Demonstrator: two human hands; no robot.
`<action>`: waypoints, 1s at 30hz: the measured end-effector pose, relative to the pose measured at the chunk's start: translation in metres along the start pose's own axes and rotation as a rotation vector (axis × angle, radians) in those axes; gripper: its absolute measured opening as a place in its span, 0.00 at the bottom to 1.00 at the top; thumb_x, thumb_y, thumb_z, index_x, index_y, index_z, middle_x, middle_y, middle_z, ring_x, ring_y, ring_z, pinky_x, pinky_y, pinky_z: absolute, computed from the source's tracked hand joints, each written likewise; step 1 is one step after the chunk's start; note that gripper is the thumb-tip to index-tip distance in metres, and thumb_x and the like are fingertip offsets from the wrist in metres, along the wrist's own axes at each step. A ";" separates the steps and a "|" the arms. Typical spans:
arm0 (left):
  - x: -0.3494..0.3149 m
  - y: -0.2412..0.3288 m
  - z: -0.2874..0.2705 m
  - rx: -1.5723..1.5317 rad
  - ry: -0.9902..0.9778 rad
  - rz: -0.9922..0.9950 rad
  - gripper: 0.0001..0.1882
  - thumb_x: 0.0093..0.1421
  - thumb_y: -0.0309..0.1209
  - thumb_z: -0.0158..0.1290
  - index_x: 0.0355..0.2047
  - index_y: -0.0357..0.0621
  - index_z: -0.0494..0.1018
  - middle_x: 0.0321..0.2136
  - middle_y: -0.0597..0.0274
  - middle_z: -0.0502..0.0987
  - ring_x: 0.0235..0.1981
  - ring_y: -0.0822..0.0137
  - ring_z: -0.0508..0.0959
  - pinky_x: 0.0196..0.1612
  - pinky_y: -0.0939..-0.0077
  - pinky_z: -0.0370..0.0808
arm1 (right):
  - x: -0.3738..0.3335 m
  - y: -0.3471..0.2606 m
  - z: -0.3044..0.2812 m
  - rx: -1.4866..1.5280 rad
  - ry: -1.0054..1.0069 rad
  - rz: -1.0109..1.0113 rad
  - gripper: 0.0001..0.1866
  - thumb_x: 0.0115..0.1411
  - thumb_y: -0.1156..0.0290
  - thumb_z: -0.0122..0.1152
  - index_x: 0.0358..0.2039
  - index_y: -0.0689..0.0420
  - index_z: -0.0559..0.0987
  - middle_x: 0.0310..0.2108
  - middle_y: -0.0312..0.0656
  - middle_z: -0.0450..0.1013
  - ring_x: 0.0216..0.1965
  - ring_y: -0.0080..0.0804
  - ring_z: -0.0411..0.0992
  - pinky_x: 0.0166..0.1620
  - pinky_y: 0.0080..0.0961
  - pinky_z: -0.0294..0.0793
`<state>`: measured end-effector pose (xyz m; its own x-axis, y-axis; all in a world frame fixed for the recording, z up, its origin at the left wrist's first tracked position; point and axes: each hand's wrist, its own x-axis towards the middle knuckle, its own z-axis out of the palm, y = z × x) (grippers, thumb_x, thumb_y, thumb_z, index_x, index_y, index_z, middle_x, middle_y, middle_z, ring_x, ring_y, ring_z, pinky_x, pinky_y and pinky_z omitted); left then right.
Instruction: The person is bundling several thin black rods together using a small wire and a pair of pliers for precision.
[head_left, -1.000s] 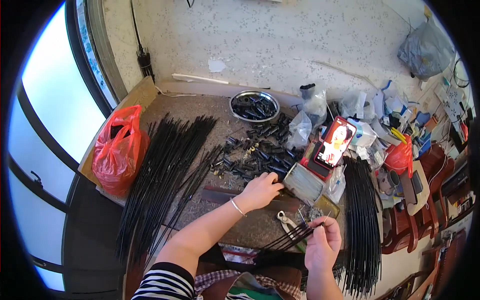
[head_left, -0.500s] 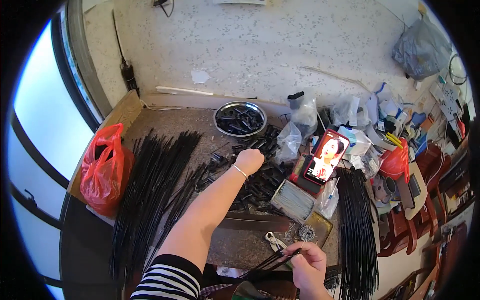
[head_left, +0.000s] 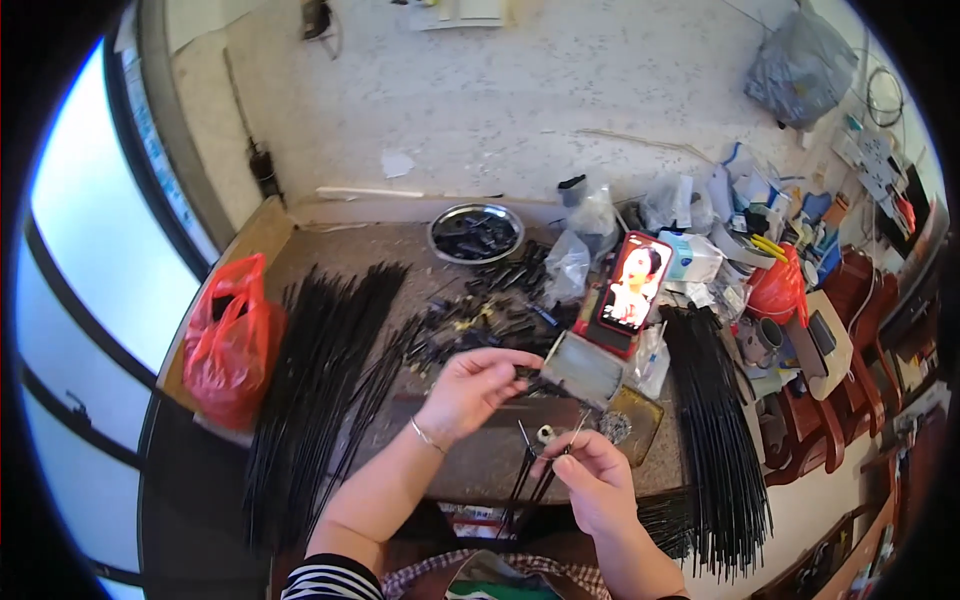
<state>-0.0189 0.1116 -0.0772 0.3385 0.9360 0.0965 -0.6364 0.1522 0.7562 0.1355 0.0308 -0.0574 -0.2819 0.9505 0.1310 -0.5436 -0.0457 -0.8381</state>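
Note:
My left hand (head_left: pixel 468 395) pinches a small black plastic part (head_left: pixel 522 373) just left of the box of thin pale rods (head_left: pixel 582 370). Closer to me, my right hand (head_left: pixel 597 484) has thumb and forefinger closed on thin black rods (head_left: pixel 520 488), which hang down over the table's front edge. A thin metal wire end sticks up at those fingertips. Behind them shows the pale head of pliers (head_left: pixel 545 434), its handles mostly hidden. Loose black parts (head_left: pixel 485 318) lie heaped beyond my left hand.
A metal bowl (head_left: pixel 432 244) of black parts stands at the back. Long black rods lie bundled at left (head_left: pixel 320 400) and right (head_left: pixel 715 430). A lit phone (head_left: pixel 635 285) leans behind the box. A red bag (head_left: pixel 230 355) sits at the left edge, a shallow tray (head_left: pixel 650 425) near the right bundle.
My left hand has come back from the heap of black parts toward me, now with a small black part. My right hand has risen slightly with the rods. The view has shifted a little.

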 end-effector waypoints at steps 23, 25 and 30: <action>-0.095 0.015 0.045 0.064 -0.274 0.162 0.09 0.39 0.22 0.51 0.25 0.34 0.69 0.29 0.53 0.66 0.29 0.66 0.68 0.32 0.79 0.66 | -0.031 0.001 0.034 -0.014 -0.117 -0.131 0.08 0.42 0.78 0.52 0.25 0.61 0.64 0.24 0.41 0.65 0.26 0.27 0.65 0.27 0.24 0.68; -0.091 0.005 0.042 -0.090 -0.326 0.224 0.10 0.39 0.21 0.51 0.26 0.35 0.67 0.28 0.52 0.67 0.29 0.66 0.68 0.32 0.79 0.66 | -0.034 0.001 0.035 -0.004 -0.157 -0.068 0.09 0.42 0.77 0.53 0.25 0.61 0.64 0.24 0.41 0.65 0.26 0.26 0.65 0.27 0.24 0.68; -0.094 0.009 0.051 -0.082 -0.233 0.088 0.09 0.41 0.23 0.50 0.26 0.35 0.68 0.29 0.52 0.66 0.28 0.68 0.67 0.31 0.81 0.66 | -0.030 0.003 0.030 -0.014 -0.090 -0.140 0.10 0.43 0.76 0.53 0.26 0.61 0.63 0.25 0.41 0.65 0.26 0.27 0.65 0.27 0.22 0.68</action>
<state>-0.0215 0.0086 -0.0463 0.4237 0.8500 0.3130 -0.7212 0.1075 0.6844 0.1184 -0.0075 -0.0479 -0.2744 0.9157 0.2938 -0.5715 0.0904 -0.8156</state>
